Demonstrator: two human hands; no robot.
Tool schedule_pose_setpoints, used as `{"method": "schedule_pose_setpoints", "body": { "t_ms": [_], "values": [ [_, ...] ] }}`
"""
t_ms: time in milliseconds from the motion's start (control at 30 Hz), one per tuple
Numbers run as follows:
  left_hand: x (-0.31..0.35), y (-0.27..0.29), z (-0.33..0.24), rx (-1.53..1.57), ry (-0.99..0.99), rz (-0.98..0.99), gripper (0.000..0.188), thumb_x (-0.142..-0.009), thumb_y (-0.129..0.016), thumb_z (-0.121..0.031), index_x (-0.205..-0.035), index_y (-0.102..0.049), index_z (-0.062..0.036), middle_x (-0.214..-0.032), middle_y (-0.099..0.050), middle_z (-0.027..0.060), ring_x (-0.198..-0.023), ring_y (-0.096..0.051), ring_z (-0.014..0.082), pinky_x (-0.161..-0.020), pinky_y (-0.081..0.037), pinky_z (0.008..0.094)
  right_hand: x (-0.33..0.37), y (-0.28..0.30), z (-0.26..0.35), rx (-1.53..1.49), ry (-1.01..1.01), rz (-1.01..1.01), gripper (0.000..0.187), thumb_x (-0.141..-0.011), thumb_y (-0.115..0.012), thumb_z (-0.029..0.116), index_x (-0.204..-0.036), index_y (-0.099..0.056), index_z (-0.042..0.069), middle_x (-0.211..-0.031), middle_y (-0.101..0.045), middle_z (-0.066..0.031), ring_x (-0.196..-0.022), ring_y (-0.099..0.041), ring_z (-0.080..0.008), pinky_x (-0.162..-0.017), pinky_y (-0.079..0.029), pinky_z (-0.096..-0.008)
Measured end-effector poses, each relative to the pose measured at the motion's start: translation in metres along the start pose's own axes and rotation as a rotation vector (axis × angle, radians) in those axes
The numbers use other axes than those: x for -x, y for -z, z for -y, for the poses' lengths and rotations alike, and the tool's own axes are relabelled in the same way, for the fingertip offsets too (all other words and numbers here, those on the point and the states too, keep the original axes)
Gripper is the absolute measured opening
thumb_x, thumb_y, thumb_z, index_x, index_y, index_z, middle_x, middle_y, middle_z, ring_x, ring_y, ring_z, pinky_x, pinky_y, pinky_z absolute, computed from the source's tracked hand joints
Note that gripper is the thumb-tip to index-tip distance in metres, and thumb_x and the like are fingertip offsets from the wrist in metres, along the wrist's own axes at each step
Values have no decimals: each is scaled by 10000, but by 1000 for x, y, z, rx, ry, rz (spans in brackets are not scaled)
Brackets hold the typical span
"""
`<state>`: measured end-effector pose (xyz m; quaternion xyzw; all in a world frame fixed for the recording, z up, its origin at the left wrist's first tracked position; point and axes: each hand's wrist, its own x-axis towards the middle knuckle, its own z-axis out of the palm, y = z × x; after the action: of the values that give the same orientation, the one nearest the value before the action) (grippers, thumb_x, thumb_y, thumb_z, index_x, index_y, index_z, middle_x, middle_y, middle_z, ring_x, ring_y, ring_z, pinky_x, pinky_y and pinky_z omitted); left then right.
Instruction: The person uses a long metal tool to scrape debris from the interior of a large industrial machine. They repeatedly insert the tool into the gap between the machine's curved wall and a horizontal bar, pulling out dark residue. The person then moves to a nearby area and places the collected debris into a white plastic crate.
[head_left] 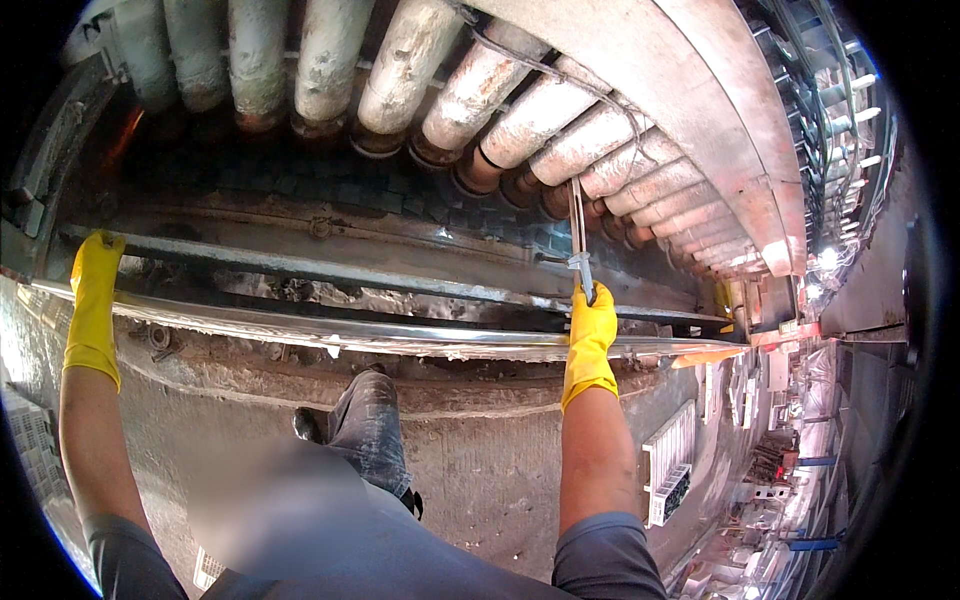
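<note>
Yellow rubber gloves cover both my hands. On the left side, my left hand [96, 285] is closed over the end of a long grey metal bar [380, 277] that runs across the trough; its fingertips are partly hidden. My right hand [592, 335] grips a pair of long, narrow metal tongs [577, 225], with pale wrapping around their middle. The tongs point away from me, and their far tips reach the row of thick pipes [558, 150]. A shiny metal rail [400, 335] passes under both my wrists.
Beyond the bar lies a dark trough [300, 185] with wet-looking small blocks at its bottom. A large pale metal housing [690, 70] curves above the pipes. White plastic crates [668, 465] stand on the floor at the right. My leg [365, 430] is close to the trough's near wall.
</note>
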<state>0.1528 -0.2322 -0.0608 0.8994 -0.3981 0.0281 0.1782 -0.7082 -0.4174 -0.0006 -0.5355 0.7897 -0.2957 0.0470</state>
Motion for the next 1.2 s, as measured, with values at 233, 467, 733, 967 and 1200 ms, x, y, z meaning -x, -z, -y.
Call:
{"method": "schedule_pose_setpoints", "body": {
  "t_ms": [233,467,733,967,1200],
  "values": [
    [9,3,-2,64,45,87,399,-910,-707,-390,-1085,-725,-32,-1003,-751,212,-984,-722,383,-836,-545,441,14,15,6,20,-15,-9,402,-932,-733,371,-1243,-694,118,-1061,-763,-109,-954,-729,-288,-870,-544,-382],
    [19,-6,17,61,6,2,402,-919,-729,-385,-1044,-703,-4,-908,-757,176,-851,-736,295,-754,-545,388,28,22,6,-63,-41,14,397,-936,-746,335,-1263,-686,119,-1017,-758,-75,-908,-716,-230,-854,-541,-360],
    [55,5,28,46,36,42,430,-918,-716,-399,-1099,-702,-10,-984,-753,196,-927,-730,341,-793,-546,409,48,29,-26,-51,-65,17,393,-936,-739,358,-1258,-692,137,-970,-749,-65,-854,-706,-215,-798,-539,-354],
    [82,14,38,24,60,93,454,-920,-688,-418,-1162,-700,-33,-1073,-741,221,-1037,-711,396,-852,-546,451,65,39,-48,-7,-39,2,388,-938,-726,380,-1249,-696,151,-926,-738,-70,-825,-699,-218,-772,-537,-365],
    [103,21,51,30,53,97,469,-915,-701,-398,-1183,-691,-12,-1087,-744,221,-1028,-718,386,-848,-548,449,83,48,-55,-51,-65,23,393,-935,-731,372,-1250,-692,141,-909,-731,-78,-802,-685,-218,-760,-530,-363]
  ]
}}
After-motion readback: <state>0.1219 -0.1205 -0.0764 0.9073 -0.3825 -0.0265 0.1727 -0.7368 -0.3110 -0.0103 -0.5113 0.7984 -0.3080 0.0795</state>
